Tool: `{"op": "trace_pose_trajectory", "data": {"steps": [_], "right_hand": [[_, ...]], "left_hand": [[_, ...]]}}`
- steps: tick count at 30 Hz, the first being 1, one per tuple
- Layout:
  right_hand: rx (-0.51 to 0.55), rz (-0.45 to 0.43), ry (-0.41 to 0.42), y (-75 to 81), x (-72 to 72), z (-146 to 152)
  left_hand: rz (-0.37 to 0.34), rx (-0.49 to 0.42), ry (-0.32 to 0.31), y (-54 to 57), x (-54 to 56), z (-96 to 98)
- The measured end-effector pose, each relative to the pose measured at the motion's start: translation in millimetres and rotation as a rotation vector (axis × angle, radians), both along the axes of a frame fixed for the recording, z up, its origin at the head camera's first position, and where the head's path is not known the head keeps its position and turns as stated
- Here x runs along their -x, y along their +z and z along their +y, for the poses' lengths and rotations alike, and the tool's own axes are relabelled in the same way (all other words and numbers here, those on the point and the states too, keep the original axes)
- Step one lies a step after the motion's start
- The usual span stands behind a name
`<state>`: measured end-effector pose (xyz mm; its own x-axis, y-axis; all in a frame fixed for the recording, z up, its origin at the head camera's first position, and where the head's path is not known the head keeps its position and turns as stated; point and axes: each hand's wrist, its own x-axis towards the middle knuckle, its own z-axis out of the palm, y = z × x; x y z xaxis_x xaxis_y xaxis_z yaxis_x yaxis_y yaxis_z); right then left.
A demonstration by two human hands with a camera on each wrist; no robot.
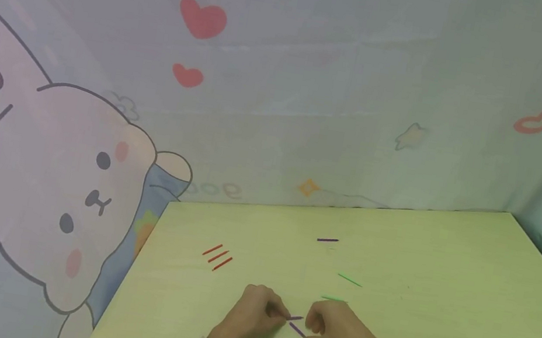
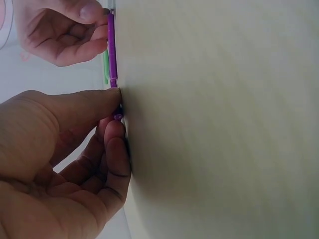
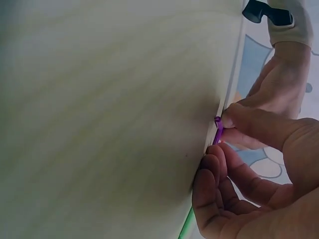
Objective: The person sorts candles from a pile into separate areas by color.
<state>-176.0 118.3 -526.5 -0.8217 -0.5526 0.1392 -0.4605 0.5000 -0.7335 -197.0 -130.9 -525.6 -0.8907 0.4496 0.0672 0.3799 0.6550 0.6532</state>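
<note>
Low in the middle of the head view, two hands meet on the pale green bench (image 1: 448,262). The left hand (image 1: 250,314) has its fingers curled, and it pinches the end of a thin purple stick (image 1: 294,318). The right hand (image 1: 333,326) is curled too, and it pinches a second purple stick (image 1: 297,330) that lies on the bench, slanting down to the right. The two sticks come close together in the small gap between the hands.

The left wrist view shows what the head view cannot. In the middle left of that frame, the left hand (image 2: 65,159) holds a purple tip (image 2: 118,116) between the thumb and a finger, pressed against the bench top. At the top of that frame, the other hand (image 2: 62,30) holds a long purple stick (image 2: 111,47) lying flat on the bench, and a green stick (image 2: 105,67) shows just behind it.

The right wrist view shows the right hand (image 3: 259,174) on the right side of the frame, thumb and fingers pinching a purple stick (image 3: 218,130). A green stick (image 3: 187,226) peeks out at the bottom.

Farther up in the head view, a green stick (image 1: 333,299) lies just past the right hand. Another green stick (image 1: 349,279) lies beyond it. Three red sticks (image 1: 217,257) lie side by side to the left. One more purple stick (image 1: 327,240) lies farthest away. Behind the bench hangs a cloth with a bunny (image 1: 71,185) and red hearts (image 1: 202,18).
</note>
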Motion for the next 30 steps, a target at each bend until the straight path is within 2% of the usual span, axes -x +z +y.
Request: {"op": "trace_pose_trajectory", "data": {"steps": [8, 18, 30], "right_hand": [[-0.004, 0.036, 0.005, -1.9, 0.3, 2], [-0.021, 0.021, 0.012, -0.7, 2.4, 5], [-0.046, 0.025, 0.029, -1.0, 4.6, 1]], "left_hand": [[0.006, -0.006, -0.01, -1.1, 2.1, 2.6], [0.003, -0.005, -0.02, -1.6, 5.5, 5.3], [0.0, 0.036, -0.11, 13.3, 8.7, 0.3]]}}
